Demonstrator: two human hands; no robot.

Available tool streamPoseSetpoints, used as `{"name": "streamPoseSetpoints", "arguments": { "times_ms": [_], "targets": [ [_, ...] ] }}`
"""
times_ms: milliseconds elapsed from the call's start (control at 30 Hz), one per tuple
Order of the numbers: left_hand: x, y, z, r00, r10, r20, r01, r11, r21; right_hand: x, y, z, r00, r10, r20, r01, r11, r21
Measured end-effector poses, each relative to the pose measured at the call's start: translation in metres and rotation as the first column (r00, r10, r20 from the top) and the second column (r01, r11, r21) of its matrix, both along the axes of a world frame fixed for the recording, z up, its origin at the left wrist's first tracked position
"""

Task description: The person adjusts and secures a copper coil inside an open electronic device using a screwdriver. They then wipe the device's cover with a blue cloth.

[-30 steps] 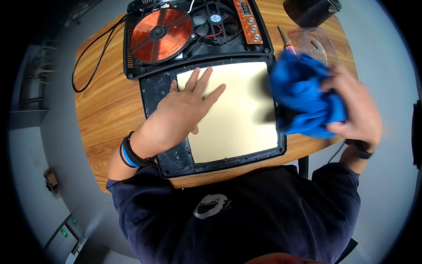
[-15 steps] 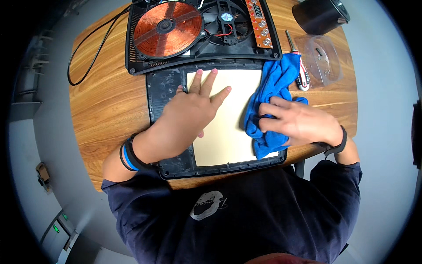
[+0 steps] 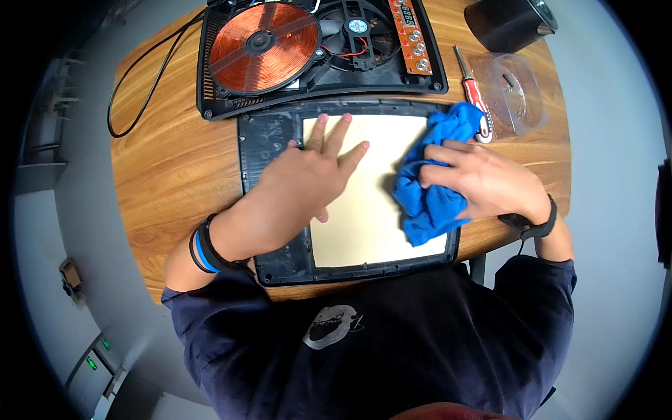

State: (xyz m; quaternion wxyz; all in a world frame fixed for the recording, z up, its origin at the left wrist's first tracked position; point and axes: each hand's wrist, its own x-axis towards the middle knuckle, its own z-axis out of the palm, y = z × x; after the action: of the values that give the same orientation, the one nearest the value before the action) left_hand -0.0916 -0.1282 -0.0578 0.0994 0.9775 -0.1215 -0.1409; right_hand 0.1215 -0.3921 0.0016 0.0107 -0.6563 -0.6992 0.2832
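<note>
A black-framed cover panel (image 3: 276, 255) with a pale cream sheet (image 3: 378, 175) set in it lies on the table before me. My left hand (image 3: 308, 168) rests on its left part, fingers spread across the dark border and the cream surface. In my right hand (image 3: 483, 178) is a bunched blue cloth (image 3: 430, 196), its fingers curled into the fabric over the panel's right side. Part of the cloth reaches past the far right corner. Just beyond the panel stands the opened induction cooker base (image 3: 231, 108), showing a copper coil (image 3: 234, 56), a fan (image 3: 378, 42) and an orange circuit board (image 3: 416, 52).
A red and white screwdriver (image 3: 474, 94) lies right of the cooker base, beside a clear plastic tray (image 3: 535, 112) with small parts inside. A black pitcher-like container (image 3: 500, 24) stands at the far right. A black cord (image 3: 157, 77) loops over the wooden table (image 3: 168, 175) at the left.
The right hand and blue cloth have shifted slightly, and the cloth is more bunched. The panel has slid a little to the right. My left hand stays spread on it.
</note>
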Motion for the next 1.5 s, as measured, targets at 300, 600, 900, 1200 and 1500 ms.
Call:
{"name": "streamPoseSetpoints", "arguments": {
  "times_ms": [300, 600, 900, 1200, 1500],
  "targets": [
    [-0.009, -0.016, -0.004, 0.995, -0.064, 0.079, 0.059, 0.996, 0.068, -0.007, 0.030, 0.003, 0.982, -0.044, 0.182, -0.007, 0.963, 0.270],
    [-0.011, -0.018, -0.014, 0.994, -0.044, 0.103, 0.046, 0.999, -0.020, 0.003, 0.025, 0.033, 0.986, -0.012, 0.168, 0.030, 0.994, -0.105],
    [-0.028, 0.018, 0.008, 0.991, -0.007, 0.134, -0.011, 0.991, 0.133, -0.032, 0.045, -0.013, 0.987, 0.033, 0.159, -0.074, 0.963, 0.260],
    [-0.027, 0.010, 0.001, 0.989, 0.038, 0.145, -0.094, 0.910, 0.404, -0.024, 0.051, 0.011, 0.989, 0.064, 0.134, -0.090, 0.977, 0.193],
    [-0.023, 0.004, 0.008, 0.992, 0.126, 0.021, -0.123, 0.899, 0.420, -0.040, 0.090, -0.025, 0.974, 0.152, 0.166, -0.194, 0.943, 0.272]
  ]
}}
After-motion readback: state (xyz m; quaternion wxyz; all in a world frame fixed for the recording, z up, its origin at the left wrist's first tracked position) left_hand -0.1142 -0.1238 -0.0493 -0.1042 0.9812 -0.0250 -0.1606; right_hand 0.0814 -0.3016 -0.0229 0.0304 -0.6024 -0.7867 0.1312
